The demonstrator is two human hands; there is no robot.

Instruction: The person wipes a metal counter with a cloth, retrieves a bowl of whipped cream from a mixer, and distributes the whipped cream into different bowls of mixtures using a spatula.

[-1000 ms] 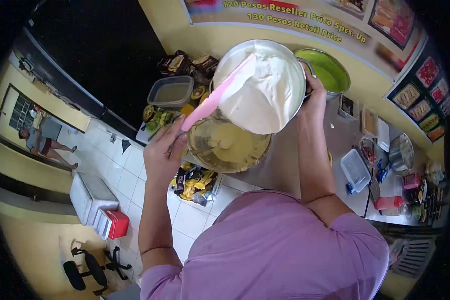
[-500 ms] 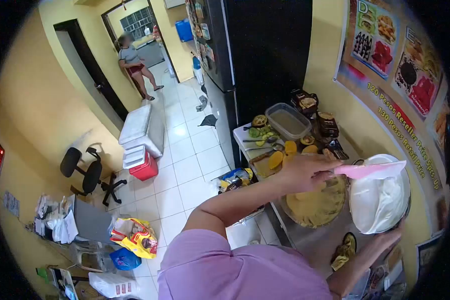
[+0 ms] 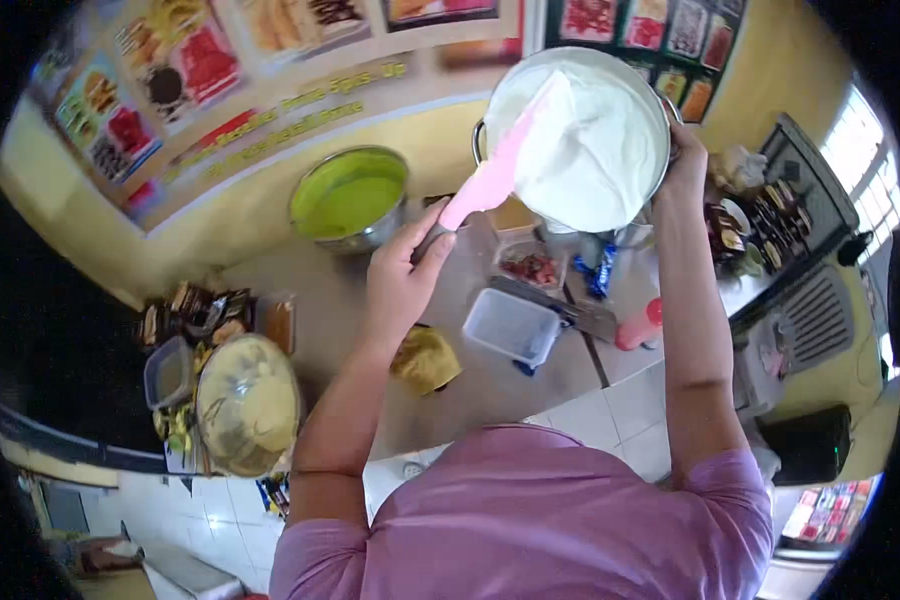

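My left hand (image 3: 406, 268) is closed round the dark handle of a pink spatula (image 3: 500, 170). Its blade lies against the white cream (image 3: 600, 150) inside a metal pot (image 3: 478, 140). The pot is raised and tilted toward me. My right hand (image 3: 682, 165) grips its right side by the handle, fingers partly hidden behind it. Below and to the left, a glass bowl (image 3: 215, 400) has pale yellow mixture smeared inside. Behind my left hand stands another metal pot (image 3: 370, 235) with green mixture.
On the table (image 3: 400, 420) are a clear plastic container (image 3: 513, 325), a gold packet (image 3: 425, 358), a tub of red pieces (image 3: 532, 267), a blue wrapper (image 3: 598, 268) and a pink bottle (image 3: 640, 325). A dark rack (image 3: 800, 175) stands at the right, posters (image 3: 310, 110) behind.
My view has swung right, away from the fridge and hallway. The pot of cream and pink spatula have moved right, away from the glass bowl, still in my hands.
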